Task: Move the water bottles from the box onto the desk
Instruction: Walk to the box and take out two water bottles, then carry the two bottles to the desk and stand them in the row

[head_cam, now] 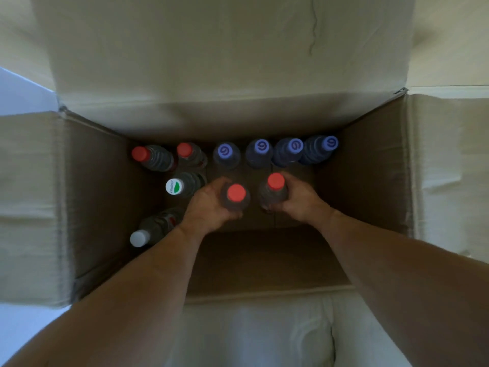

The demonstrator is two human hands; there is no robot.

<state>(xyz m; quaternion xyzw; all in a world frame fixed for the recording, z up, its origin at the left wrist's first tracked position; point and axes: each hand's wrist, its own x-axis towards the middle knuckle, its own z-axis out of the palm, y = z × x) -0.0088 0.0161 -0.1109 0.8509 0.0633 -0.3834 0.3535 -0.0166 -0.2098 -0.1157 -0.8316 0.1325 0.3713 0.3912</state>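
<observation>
Two red-capped clear bottles point(236, 197) | upright | gripped inside box point(105, 194)

Two bare forearms, no sleeves, no watch or rings seen, left hand point(209, 205), right hand point(299, 200)

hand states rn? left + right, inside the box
Left hand: grips a red-capped bottle round its body.
Right hand: grips another red-capped bottle, also inside the cardboard box.

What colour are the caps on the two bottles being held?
Both caps are red, on the left-hand bottle and the right-hand bottle, seen in the head view.
</observation>
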